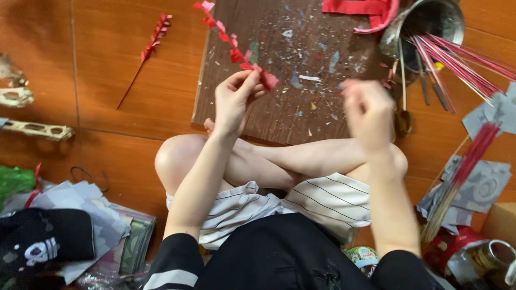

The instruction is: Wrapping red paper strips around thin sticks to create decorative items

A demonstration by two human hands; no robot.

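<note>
The left hand has its grip pinched together on the near end of a red folded-paper strip, a zigzag chain of small creased segments. Thumb and fingertips clamp it at about, where the strip ends in a slightly wider red tab. From that pinch the strip's long axis runs up and away toward eleven o'clock, rising over the dark brown wooden work board speckled with paper scraps and ending near the board's top left corner.

The right hand sits at three o'clock from the pinch, apart from the strip and blurred; whether its fingers are closed on anything cannot be told. The left hand is therefore the nearer one, indeed the only one touching the strip.

Around them: a second red paper strip on a thin stem lies on the orange-brown wooden floor at nine o'clock from the board, well apart. A metal pot holding thin red sticks stands at the board's two o'clock corner, and a bundle of red-tipped sticks lies at four o'clock beside grey paper sheets.
</note>
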